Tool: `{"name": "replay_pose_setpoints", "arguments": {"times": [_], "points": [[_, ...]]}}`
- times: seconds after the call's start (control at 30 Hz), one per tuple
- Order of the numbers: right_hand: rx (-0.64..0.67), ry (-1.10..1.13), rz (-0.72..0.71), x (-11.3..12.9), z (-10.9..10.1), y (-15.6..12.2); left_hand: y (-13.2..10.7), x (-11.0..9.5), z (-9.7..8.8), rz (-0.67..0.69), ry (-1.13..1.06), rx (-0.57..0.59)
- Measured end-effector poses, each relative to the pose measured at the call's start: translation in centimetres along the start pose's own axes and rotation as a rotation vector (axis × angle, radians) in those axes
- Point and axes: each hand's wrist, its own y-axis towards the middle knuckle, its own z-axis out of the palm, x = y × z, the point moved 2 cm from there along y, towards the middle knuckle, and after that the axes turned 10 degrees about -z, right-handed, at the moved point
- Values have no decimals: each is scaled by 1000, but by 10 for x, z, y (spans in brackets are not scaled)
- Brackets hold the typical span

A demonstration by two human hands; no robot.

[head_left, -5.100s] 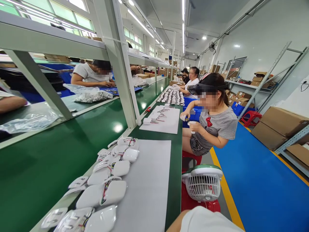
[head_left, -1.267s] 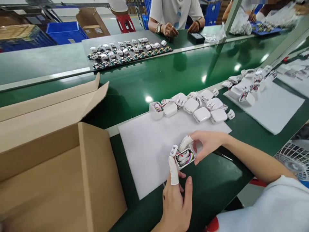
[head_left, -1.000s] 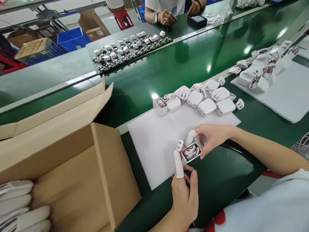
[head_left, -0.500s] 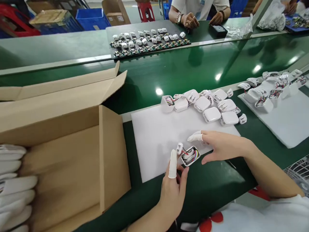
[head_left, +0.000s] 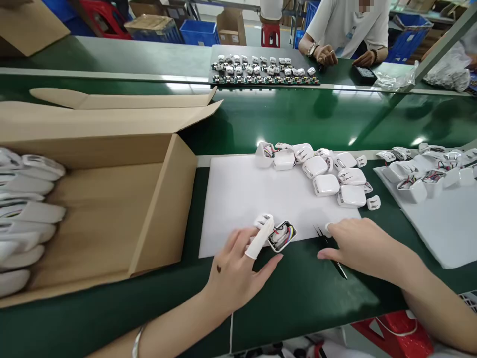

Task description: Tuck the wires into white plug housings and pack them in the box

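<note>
A white charger housing (head_left: 283, 235), open with coloured wires inside, lies at the near edge of a white foam mat (head_left: 238, 199). My left hand (head_left: 233, 271) holds it between thumb and index finger. The index finger wears a white cot and rests on a small white plug piece (head_left: 264, 220). To the right, my right hand (head_left: 359, 244) lies on the green table over black tweezers (head_left: 319, 232). Its thumb and cot-covered index finger sit on either side of them. The tweezers' middle is hidden under the hand.
An open cardboard box (head_left: 164, 199) stands at left with white foam sleeves (head_left: 28, 211) inside. Several closed white chargers (head_left: 328, 184) crowd the mat's far right. A second mat (head_left: 443, 228) with parts is at right. A tray of circuit boards (head_left: 264, 69) and another person's hands (head_left: 328, 53) are across the belt.
My right hand let go of the open housing and moved right and down onto the tweezers. My left hand lowered the housing onto the mat's near edge. The camera swung left.
</note>
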Motion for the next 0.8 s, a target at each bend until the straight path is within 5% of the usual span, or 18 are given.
{"name": "replay_pose_setpoints", "arguments": {"times": [0.17, 0.37, 0.47, 0.6, 0.8], "points": [[-27, 228, -28, -10, 1, 15, 18, -5, 3, 136, 15, -72], [-409, 1198, -176, -7, -3, 16, 18, 0, 21, 49, -456, 87], [-552, 1440, -199, 2, 8, 23, 14, 3, 24, 58, -564, 110], [-800, 1448, -101, -1, 14, 26, 15, 4, 23, 108, -613, 151], [-994, 1004, -15, -13, 13, 19, 16, 4, 24, 93, -617, 158]]}}
